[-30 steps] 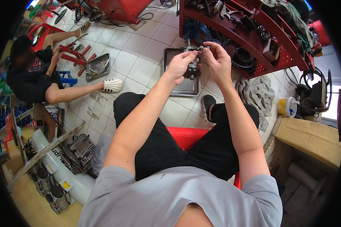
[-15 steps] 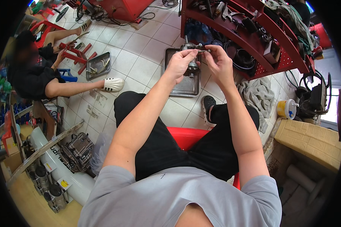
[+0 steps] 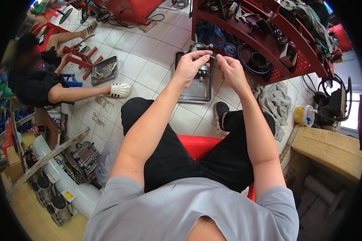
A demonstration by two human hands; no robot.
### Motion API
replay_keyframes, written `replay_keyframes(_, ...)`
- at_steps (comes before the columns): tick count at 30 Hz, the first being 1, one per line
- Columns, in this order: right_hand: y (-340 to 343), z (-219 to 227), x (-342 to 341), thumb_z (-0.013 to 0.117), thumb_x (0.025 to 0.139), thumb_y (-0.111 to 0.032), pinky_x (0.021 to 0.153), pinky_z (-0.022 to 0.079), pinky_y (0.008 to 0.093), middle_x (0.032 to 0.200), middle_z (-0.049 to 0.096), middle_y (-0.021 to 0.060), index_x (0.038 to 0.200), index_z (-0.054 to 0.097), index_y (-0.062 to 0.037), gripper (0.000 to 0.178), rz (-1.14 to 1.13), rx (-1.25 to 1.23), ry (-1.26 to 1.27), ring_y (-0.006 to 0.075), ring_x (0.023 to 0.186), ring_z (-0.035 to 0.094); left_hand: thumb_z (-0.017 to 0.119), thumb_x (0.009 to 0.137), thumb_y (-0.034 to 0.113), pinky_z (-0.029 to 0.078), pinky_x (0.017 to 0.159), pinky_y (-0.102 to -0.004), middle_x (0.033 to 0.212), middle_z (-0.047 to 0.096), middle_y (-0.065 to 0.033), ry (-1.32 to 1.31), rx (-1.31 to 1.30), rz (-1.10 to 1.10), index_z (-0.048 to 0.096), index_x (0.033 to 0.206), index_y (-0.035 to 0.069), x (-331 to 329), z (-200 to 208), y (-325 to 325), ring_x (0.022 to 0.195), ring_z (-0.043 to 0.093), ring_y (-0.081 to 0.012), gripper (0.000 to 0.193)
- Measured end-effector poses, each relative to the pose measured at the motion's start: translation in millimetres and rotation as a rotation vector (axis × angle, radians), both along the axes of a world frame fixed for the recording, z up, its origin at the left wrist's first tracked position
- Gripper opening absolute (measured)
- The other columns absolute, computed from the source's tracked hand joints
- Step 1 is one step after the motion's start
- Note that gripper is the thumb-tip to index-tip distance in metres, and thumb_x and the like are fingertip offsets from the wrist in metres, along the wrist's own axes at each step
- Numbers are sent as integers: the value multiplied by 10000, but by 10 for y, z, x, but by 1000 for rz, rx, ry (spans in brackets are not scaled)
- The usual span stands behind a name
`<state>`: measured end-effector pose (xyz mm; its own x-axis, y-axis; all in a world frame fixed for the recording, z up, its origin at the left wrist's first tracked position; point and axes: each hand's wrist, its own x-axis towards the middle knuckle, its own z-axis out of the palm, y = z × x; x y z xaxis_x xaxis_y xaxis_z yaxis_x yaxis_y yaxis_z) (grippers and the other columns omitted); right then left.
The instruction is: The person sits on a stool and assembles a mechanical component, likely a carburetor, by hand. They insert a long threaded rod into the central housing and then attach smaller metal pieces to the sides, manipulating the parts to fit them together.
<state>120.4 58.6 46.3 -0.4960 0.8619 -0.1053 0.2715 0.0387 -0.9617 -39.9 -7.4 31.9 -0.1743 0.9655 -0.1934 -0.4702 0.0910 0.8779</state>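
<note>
Both of my hands are raised in front of me over the metal tray (image 3: 196, 94). A thin, short metal rod (image 3: 212, 57) runs between my fingertips; its exact kind is too small to tell. My left hand (image 3: 190, 67) pinches its left end between thumb and forefinger. At the right end, the fingers of my right hand (image 3: 231, 69) are closed on it. Beyond and below my left fingers, a silvery round machine part (image 3: 204, 72) stands in the tray, partly hidden by that hand.
A red perforated rack (image 3: 245, 36) with tools and parts stands ahead to the right. Grey cloth (image 3: 272, 100) and a white bucket (image 3: 304, 115) lie right. On the left, a seated person (image 3: 32, 76) handles a red frame (image 3: 80, 60) beside another tray (image 3: 105, 70).
My right hand has dropped slightly and shifted right, its raised fingers now curled in. The rod tilts differently between my hands. My left hand has barely moved.
</note>
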Motion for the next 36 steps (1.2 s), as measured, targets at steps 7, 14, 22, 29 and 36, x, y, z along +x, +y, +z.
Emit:
replay_keyframes(7, -54, 75, -55, 481, 1038, -365, 512, 346, 233, 639, 455, -45, 813, 550, -68, 379, 74, -204, 189, 59, 564, 426, 702, 914, 222, 490, 745, -237, 924, 692, -9, -33, -22, 23, 718, 1073, 31, -1, 46, -5, 790, 616, -83, 249)
replay_keyframes(14, -20, 58, -17, 484, 1043, -350, 529, 305, 218, 664, 378, -65, 846, 538, -86, 334, 116, -317, 425, 53, 580, 361, 677, 939, 254, 509, 714, -243, 941, 692, -16, 47, 66, 38, 709, 1047, 37, 23, 2, 4, 803, 640, -103, 245)
replay_keyframes(22, -99, 139, -18, 483, 1044, -348, 527, 270, 215, 667, 372, -78, 843, 550, -79, 342, 170, -316, 459, 40, 588, 314, 645, 957, 301, 506, 716, -248, 910, 679, -18, 84, 61, 67, 705, 1008, 29, 63, -104, 15, 796, 633, -100, 283)
replay_keyframes(29, -165, 151, -63, 485, 1040, -371, 514, 256, 215, 664, 349, -82, 839, 537, -97, 344, 158, -293, 415, 38, 578, 301, 654, 936, 386, 418, 705, -223, 823, 640, 10, 116, 63, 73, 719, 925, 27, 65, 8, -17, 767, 553, -67, 365)
replay_keyframes(36, -129, 130, -52, 488, 1041, -356, 501, 270, 213, 662, 397, -80, 830, 554, -92, 344, 115, -307, 375, 34, 562, 321, 702, 906, 389, 414, 694, -220, 779, 628, 21, -36, 44, 107, 723, 925, 41, 111, 16, -17, 725, 540, -58, 349)
